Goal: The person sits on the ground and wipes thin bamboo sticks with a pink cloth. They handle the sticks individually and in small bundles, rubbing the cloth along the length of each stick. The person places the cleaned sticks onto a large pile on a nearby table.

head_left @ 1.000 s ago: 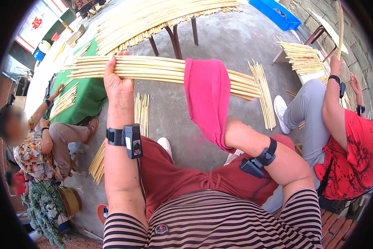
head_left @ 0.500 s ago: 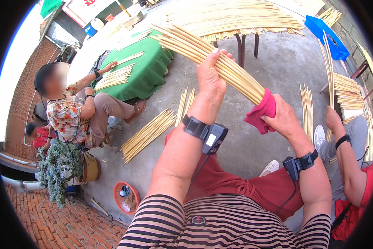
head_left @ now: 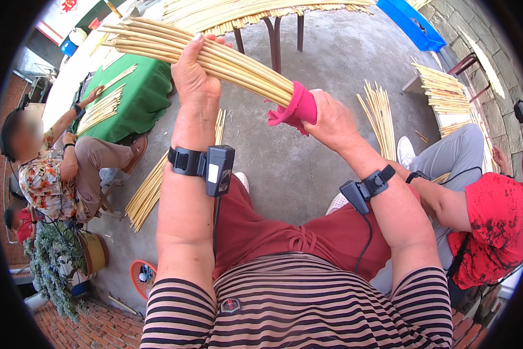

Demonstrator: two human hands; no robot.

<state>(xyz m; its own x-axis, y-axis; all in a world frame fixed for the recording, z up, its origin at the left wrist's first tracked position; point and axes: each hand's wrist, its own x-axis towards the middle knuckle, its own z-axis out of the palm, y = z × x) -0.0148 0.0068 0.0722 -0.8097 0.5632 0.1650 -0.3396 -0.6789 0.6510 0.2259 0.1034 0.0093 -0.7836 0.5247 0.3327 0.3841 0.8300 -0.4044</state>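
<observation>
- Across the upper middle of the head view: bundle of pale sticks (head_left: 247,72), held up off the ground, sloping down toward the person's right.
- Left hand (head_left: 194,70): wrapped round the bundle from below, thumb on the near side, fingertips showing over the far edge.
- Right hand (head_left: 334,119): closed on a pink cloth (head_left: 299,106), which wraps the bundle's lower end; stick ends there hidden.
- Handling (judged): each stick light, fairly stiff, slightly springy; together a moderate load. Smooth surfaces may slide past one another, and the free upper-left ends already fan out. Cloth soft, likely adds grip. Best hold: full hand near mid-length, second hand over the wrapped end.
- Surroundings: stick-covered table (head_left: 215,16) beyond, its dark legs (head_left: 275,49) behind the bundle; green-draped table (head_left: 151,96) left; blue crate (head_left: 411,26) upper right; loose sticks (head_left: 381,116) on the floor.
- Obstructions: seated co-worker in red (head_left: 497,203) close by the right arm; thin cord (head_left: 216,224) hanging from the left wrist device (head_left: 218,170).
</observation>
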